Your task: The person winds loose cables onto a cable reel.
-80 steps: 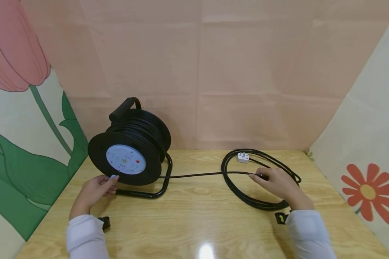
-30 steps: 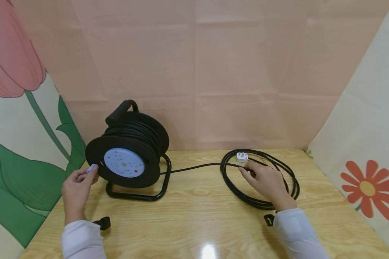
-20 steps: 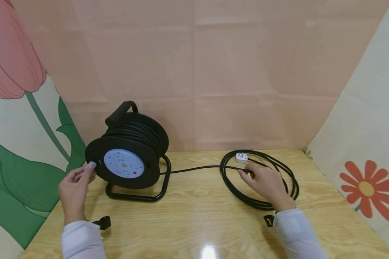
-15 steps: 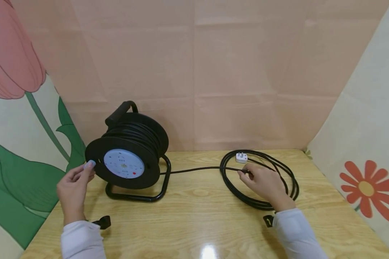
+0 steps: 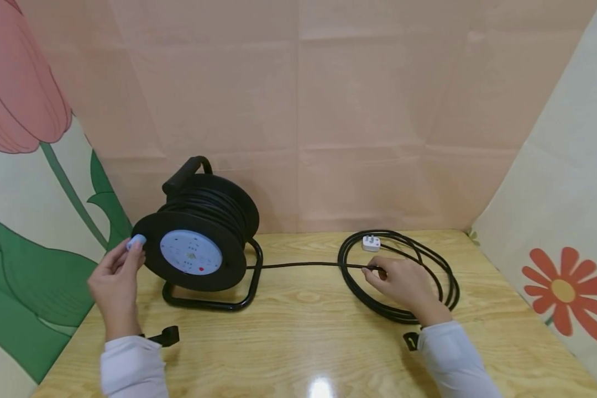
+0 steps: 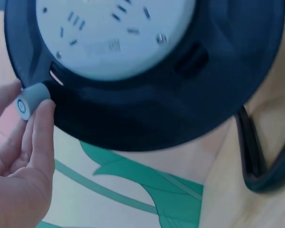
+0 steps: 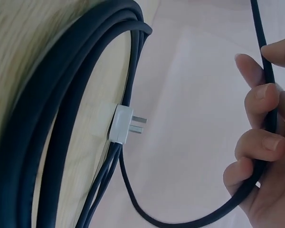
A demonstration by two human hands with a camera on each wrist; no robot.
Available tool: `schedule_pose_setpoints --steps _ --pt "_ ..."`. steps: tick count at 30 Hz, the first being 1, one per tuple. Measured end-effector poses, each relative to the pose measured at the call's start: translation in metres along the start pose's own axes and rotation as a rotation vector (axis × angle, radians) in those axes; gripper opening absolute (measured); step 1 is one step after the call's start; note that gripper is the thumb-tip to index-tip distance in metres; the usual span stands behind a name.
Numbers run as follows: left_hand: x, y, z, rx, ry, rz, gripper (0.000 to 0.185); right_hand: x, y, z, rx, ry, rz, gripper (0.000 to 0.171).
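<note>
A black cable reel point(image 5: 199, 221) with a pale round socket panel point(image 5: 191, 252) stands at the left of the table. My left hand point(image 5: 116, 284) pinches the small grey-blue crank knob point(image 6: 34, 99) on the rim of the reel's disc. Black cable point(image 5: 303, 264) runs straight from the reel to my right hand point(image 5: 405, 284), whose fingers curl round it, as the right wrist view shows. Under and around that hand lies a loose coil of the same cable point(image 5: 350, 290). A white plug point(image 5: 371, 242) rests inside the coil's far side, prongs up.
The reel's tubular black stand point(image 5: 214, 304) rests on the wooden table point(image 5: 288, 342). A pink-beige backdrop point(image 5: 298, 110) rises behind the table. Walls with a painted tulip point(image 5: 25, 77) and a red flower point(image 5: 569, 293) close in the sides.
My left hand has carried the knob from the disc's bottom round to its left side, and the socket panel has turned with it. My right hand has shifted slightly left, still holding the cable.
</note>
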State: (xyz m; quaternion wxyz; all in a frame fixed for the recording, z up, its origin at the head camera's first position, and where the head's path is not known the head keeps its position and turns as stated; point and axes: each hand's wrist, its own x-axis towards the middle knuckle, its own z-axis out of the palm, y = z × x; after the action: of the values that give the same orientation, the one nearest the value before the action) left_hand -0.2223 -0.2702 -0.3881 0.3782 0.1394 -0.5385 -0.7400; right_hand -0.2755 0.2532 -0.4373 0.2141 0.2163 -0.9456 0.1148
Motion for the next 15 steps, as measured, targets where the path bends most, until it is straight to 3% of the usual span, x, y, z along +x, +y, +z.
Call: schedule_pose_setpoints --steps 9,15 --pt "-0.008 0.01 0.014 0.018 -0.023 0.016 0.042 0.001 0.006 -0.004 0.047 0.058 -0.001 0.017" --pt "-0.013 0.013 0.022 0.116 -0.004 0.009 0.041 0.001 0.01 -0.004 0.082 0.012 -0.006 0.013"
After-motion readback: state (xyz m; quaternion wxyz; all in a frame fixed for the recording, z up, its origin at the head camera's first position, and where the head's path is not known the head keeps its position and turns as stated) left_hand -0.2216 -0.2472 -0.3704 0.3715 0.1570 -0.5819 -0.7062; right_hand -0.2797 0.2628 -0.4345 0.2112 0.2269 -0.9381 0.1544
